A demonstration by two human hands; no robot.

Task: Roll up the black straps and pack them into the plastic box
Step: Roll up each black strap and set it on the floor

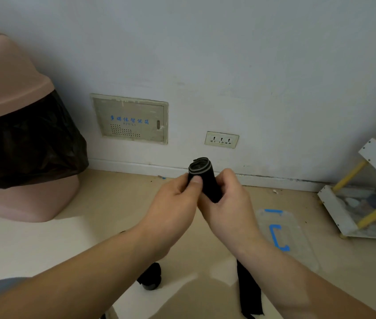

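A black strap [205,178] is wound into a tight roll, held up in front of the wall. My left hand [177,199] grips the roll from the left, thumb on its front. My right hand [226,201] holds it from the right, fingers curled round it. The strap's loose tail [250,293] hangs below my right forearm to the floor. Another rolled black strap [151,276] lies on the floor under my left forearm. The clear plastic box [297,240], with blue clips, sits on the floor to the right of my hands.
A pink bin [19,139] with a black bag stands at the left. A white rack [366,203] with yellow bars stands at the right. On the wall are a panel box [131,119] and a socket [221,139].
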